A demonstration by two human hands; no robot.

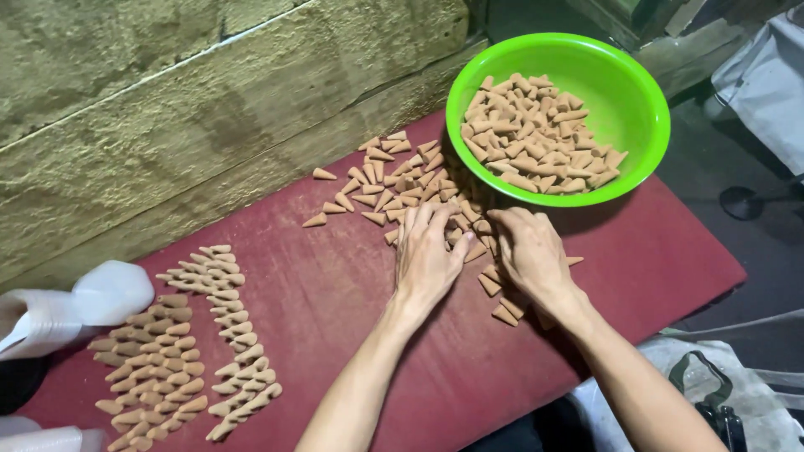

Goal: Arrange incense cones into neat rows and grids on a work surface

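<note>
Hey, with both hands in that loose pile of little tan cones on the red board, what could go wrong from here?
1. The green plastic bowl of cones overhangs the far edge of the red board; a nudge from the right hand might tip it.
2. The left hand sweeping the loose tan cones could send some rolling off.
3. A forearm swing might scatter the neat cone rows.

Background stuff around my red table

My red table (pixel 653 251) sits against a rough block wall (pixel 167 109). Green bowl (pixel 624 105) of cones at the far right, neat rows of cones (pixel 188 356) at near left, white plastic bottle (pixel 79 310) beside them, grey cloth (pixel 766 84) at top right.
</note>
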